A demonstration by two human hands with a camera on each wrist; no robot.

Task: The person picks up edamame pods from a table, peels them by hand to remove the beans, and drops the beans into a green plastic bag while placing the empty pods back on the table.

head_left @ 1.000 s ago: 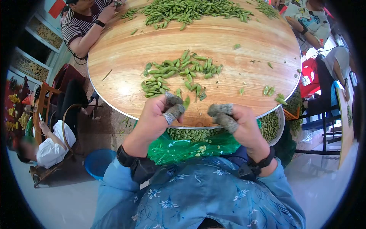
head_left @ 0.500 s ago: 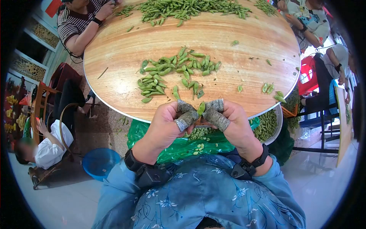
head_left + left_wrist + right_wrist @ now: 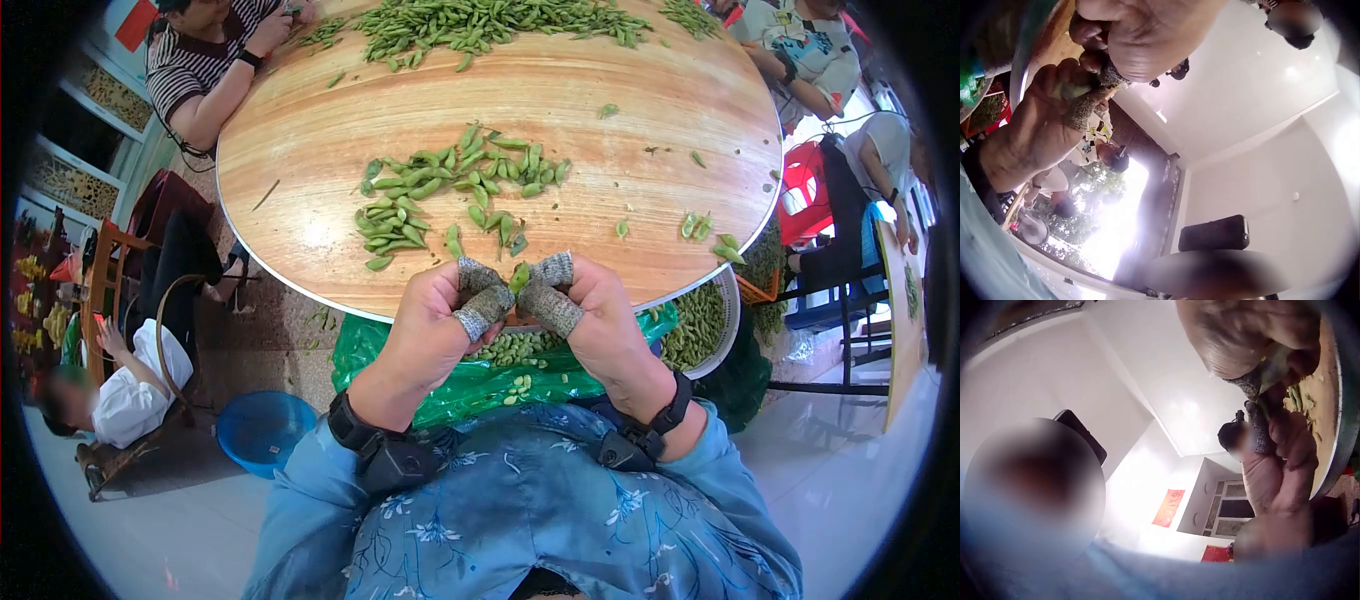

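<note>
In the head view a green soybean pod (image 3: 519, 279) is between my two hands at the table's near edge. My left hand (image 3: 425, 318) pinches its left side with thumb and forefinger, which wear grey knitted finger covers. From the other side my right hand (image 3: 603, 322), covered the same way, pinches it too. The thumb tips nearly meet at the pod. Just below the hands, shelled beans (image 3: 515, 348) lie in a green plastic bag (image 3: 400, 395). A small heap of pods (image 3: 425, 178) sits on the table beyond my hands.
The round wooden table (image 3: 600, 160) carries a large pile of pods (image 3: 490, 25) at its far side. A white basket of pods (image 3: 700, 330) stands below the edge at right. A blue basin (image 3: 262, 430) is on the floor at left. Other people sit around.
One second ago the hands were apart, with the pod in the left. They have since come together, and the right hand has taken hold of the pod too.
</note>
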